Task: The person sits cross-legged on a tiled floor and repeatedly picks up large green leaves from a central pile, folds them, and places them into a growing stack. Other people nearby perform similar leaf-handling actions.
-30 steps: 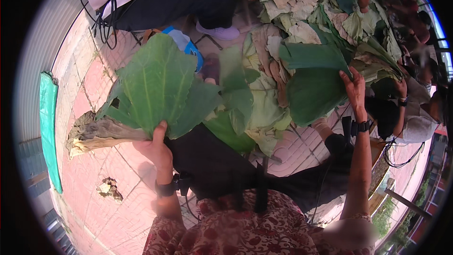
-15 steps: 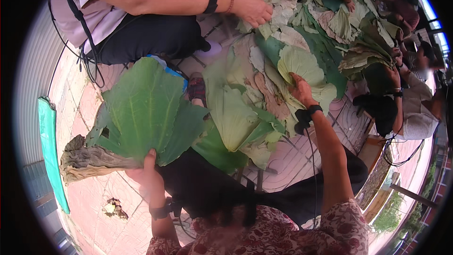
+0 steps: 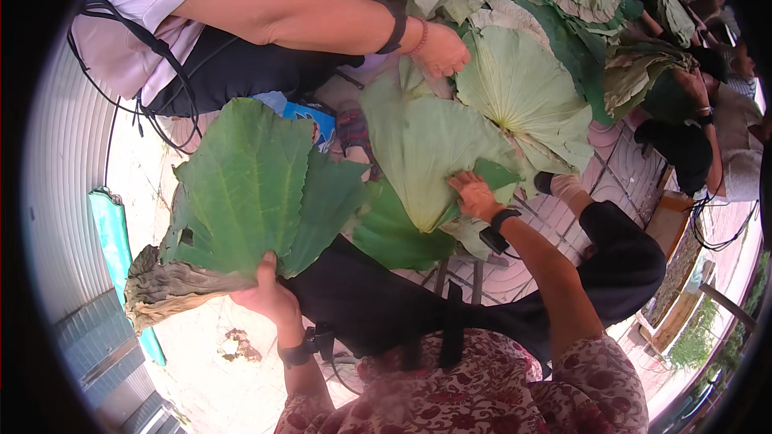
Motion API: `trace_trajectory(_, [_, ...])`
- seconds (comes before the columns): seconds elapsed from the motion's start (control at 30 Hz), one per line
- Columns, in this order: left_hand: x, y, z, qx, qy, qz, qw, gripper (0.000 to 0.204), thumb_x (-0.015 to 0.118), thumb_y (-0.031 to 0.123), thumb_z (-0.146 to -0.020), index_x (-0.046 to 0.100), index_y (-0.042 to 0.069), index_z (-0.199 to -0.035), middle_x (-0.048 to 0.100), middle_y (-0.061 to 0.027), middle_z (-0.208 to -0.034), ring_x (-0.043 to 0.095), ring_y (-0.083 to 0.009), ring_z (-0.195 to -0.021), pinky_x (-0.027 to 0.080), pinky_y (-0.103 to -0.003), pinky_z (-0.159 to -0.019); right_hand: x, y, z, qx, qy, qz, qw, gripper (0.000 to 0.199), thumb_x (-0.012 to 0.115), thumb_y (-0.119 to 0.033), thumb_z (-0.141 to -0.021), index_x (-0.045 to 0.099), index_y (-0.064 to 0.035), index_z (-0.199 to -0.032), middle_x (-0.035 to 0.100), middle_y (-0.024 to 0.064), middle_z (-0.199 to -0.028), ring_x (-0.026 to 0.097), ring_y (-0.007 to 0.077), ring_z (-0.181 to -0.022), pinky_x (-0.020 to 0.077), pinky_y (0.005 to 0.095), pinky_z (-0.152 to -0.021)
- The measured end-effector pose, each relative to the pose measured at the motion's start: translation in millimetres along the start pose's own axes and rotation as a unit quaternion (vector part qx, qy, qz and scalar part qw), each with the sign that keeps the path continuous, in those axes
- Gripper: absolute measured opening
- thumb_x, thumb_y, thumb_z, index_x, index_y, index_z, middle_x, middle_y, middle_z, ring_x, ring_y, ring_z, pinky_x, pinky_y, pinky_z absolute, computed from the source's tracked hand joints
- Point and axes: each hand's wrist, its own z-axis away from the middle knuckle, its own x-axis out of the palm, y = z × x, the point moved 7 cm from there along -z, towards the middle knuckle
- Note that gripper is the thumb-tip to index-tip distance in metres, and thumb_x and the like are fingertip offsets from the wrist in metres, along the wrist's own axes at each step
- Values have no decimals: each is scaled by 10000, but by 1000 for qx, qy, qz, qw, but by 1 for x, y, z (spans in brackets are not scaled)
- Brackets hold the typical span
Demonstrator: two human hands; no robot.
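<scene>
Clock about view centre | 9 o'clock: green leaf bundle [image 3: 241, 185], left hand [image 3: 272, 297] clamped at its gathered base | 1 o'clock: pale leaf [image 3: 426, 145], right hand [image 3: 478, 196] at its 4 o'clock edge, cannot tell if pinching | judged light, limp, tear-prone; best held by base, not thin margins

right hand [image 3: 480, 197] | off round pale leaf [image 3: 527, 80] | now at nearer pale leaf [image 3: 422, 145]

The left hand [image 3: 269, 293] holds big green leaves [image 3: 245, 185]. The right hand [image 3: 478, 197] touches a pale leaf [image 3: 426, 141]. Another person's hand [image 3: 441, 50] is close by.
</scene>
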Motion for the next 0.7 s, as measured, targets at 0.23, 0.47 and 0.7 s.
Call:
trace_trajectory(0.23, [6,6,0,16,-16,-5,1000,354,676,-52,-740,590,-132,-1074,636,-133,-1059,596,-207,-923,462,-312,-883,86,-64,10,-131,60,150,978,507,665,-72,-663,564,-70,-1160,539,140,-1072,547,323,-1056,429,428,-922])
trace_trajectory(0.47, [7,1,-1,4,-35,9,999,299,685,-64,-747,609,-99,-1034,642,-101,-1027,590,-172,-897,462,-291,-856,20,-74,22,-84,28,-3,996,452,630,-69,-713,530,-47,-1153,548,156,-1067,544,363,-1070,488,449,-832])
trace_trajectory(0.7, [6,1,-1,6,-59,-3,998,291,700,-54,-754,619,-88,-1031,655,-101,-1013,596,-170,-881,466,-298,-849,-127,-104,53,-14,53,-100,993,575,675,-131,-755,511,-100,-1306,615,171,-1071,622,390,-955,524,460,-760])
